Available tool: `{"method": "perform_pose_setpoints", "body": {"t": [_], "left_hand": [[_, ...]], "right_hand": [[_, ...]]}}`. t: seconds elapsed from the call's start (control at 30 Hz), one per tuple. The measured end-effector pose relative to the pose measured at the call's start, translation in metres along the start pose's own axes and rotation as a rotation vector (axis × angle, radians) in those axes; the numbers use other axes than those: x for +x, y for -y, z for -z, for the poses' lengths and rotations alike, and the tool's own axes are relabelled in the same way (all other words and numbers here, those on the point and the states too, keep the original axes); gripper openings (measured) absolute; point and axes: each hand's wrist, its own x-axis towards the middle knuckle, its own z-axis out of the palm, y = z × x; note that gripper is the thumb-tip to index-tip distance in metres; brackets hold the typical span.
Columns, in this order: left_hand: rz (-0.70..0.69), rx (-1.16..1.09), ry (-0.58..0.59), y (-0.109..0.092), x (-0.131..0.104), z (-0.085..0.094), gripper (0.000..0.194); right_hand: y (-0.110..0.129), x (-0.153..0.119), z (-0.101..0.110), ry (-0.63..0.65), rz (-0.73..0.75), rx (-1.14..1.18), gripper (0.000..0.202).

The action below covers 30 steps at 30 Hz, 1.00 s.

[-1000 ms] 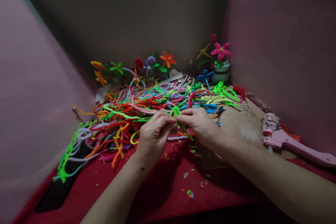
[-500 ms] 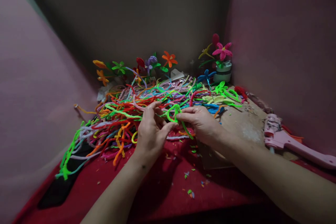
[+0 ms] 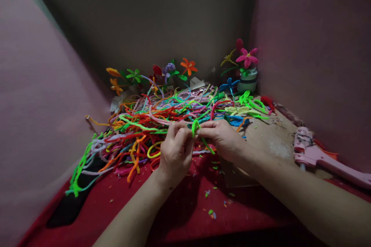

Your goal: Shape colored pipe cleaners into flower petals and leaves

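Observation:
Between my two hands is a bright green pipe cleaner (image 3: pixel 195 126), bent into a loop with a tail hanging down to the right. My right hand (image 3: pixel 222 137) pinches it between thumb and fingertips. On the loop's left side my left hand (image 3: pixel 177 147) is closed, its fingertips against the green pipe cleaner. Just beyond and left of the hands spreads a tangled pile of pipe cleaners (image 3: pixel 162 114) in many colours.
Pipe-cleaner flowers, including an orange one (image 3: pixel 188 66), stand behind the pile. A pink flower (image 3: pixel 247 58) rises from a small pot (image 3: pixel 248 81). A pink glue gun (image 3: pixel 315 158) lies right. Coloured clippings dot the red cloth (image 3: pixel 179 216); cardboard (image 3: pixel 275 142) lies right of the pile.
My left hand has turned and closed its fingers onto the green pipe cleaner. The loop now looks narrower. My right hand keeps its pinch in nearly the same place.

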Motion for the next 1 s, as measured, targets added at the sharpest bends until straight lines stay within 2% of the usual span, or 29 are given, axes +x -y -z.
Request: {"method": "perform_pose_setpoints", "body": {"t": [0.1, 0.17, 0.3, 0.43, 0.57, 0.77, 0.9, 1.0], "left_hand": [[0.070, -0.111, 0.133, 0.003, 0.001, 0.001, 0.003], [0.090, -0.104, 0.227, 0.005, 0.001, 0.003, 0.003], [0.071, -0.021, 0.260, 0.006, 0.003, 0.007, 0.014], [0.225, -0.150, 0.378, 0.001, 0.006, 0.010, 0.029], [0.323, -0.119, 0.430, -0.005, 0.009, 0.012, 0.042], [0.500, -0.277, 0.434, -0.006, 0.011, 0.008, 0.055], [0.622, -0.458, 0.492, -0.004, 0.011, 0.009, 0.049], [0.651, -0.500, 0.542, -0.002, 0.012, 0.016, 0.029]], "right_hand": [[-0.001, 0.001, 0.001, 0.036, -0.040, 0.077, 0.005], [-0.002, 0.002, 0.001, 0.050, -0.064, 0.118, 0.007], [-0.002, 0.003, 0.001, 0.022, -0.069, 0.137, 0.009], [-0.002, 0.004, 0.002, 0.000, -0.047, 0.193, 0.007], [-0.005, 0.004, 0.002, -0.011, -0.019, 0.195, 0.005], [-0.003, 0.004, -0.002, -0.031, -0.078, 0.208, 0.010], [0.003, 0.004, -0.001, -0.039, -0.065, 0.175, 0.011], [0.003, 0.005, 0.001, -0.045, -0.061, 0.152, 0.010]]}}
